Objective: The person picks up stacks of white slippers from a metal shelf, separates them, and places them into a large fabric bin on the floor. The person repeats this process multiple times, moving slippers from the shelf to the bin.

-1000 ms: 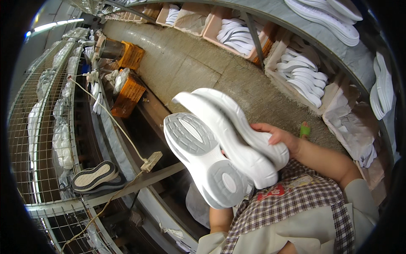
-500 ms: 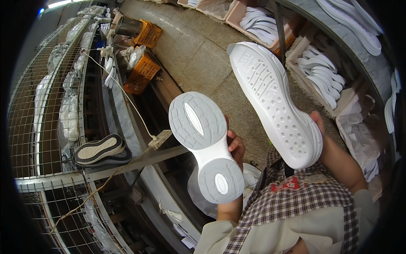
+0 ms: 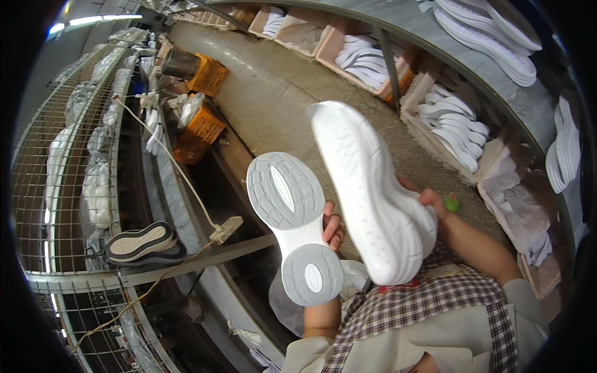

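Observation:
My left hand (image 3: 333, 229) grips a white shoe sole with grey tread (image 3: 287, 193) at its narrow waist, the tread facing up toward me. The fingers curl round its right edge; the palm and thumb are hidden behind it. My right hand (image 3: 430, 198) is closed on the wide lower end of a thick white foam midsole (image 3: 367, 199). This midsole is tilted, so its rippled side wall shows along with part of the dimpled face. Both pieces are held up side by side in front of my checked apron (image 3: 429, 298), without touching each other.
Wire-mesh racks (image 3: 68, 186) run along the left. A black-and-beige sole pair (image 3: 143, 242) lies there near a corded power strip (image 3: 226, 230). Lined crates of white soles (image 3: 453, 127) stand at right, below a grey shelf (image 3: 522, 99). Orange crates (image 3: 199, 130) sit farther off.
The white midsole has swung left and down and rolled, turning its side wall toward me. The grey-treaded sole has shifted slightly down. The whole view has turned a little.

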`<state>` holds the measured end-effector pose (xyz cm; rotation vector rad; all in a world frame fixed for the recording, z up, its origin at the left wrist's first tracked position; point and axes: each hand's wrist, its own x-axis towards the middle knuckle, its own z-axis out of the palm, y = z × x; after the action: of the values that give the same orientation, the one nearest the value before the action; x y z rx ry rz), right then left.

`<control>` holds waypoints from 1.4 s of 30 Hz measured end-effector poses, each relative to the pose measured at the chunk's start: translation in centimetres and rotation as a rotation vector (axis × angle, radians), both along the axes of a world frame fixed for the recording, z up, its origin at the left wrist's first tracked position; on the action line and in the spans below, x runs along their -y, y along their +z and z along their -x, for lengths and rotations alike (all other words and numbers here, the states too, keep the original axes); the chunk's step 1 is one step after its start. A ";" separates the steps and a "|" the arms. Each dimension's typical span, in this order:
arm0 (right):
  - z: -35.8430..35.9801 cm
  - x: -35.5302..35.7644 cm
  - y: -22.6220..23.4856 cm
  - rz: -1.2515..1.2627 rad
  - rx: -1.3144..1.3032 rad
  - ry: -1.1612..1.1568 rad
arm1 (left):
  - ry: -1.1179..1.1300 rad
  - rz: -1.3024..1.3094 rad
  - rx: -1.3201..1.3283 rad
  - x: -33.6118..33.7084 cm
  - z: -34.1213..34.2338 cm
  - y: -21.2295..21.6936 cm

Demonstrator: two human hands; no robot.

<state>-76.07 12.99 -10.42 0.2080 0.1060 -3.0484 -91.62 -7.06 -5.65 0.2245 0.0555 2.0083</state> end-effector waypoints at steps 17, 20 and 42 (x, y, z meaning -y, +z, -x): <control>-1.7 -1.8 -1.7 -0.093 0.168 -0.130 | 0.143 0.078 0.123 -0.5 0.0 0.7; -1.4 -1.9 -1.3 -0.151 0.131 -0.104 | 0.069 0.083 0.042 -1.2 0.3 1.6; -1.9 -3.7 -5.7 -1.008 0.179 0.134 | -0.163 0.910 -0.301 -8.0 -1.8 -7.5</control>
<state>-74.17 16.70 -16.08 0.4889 1.5363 -2.5298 -89.85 0.94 -13.11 -0.0600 1.0734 1.5916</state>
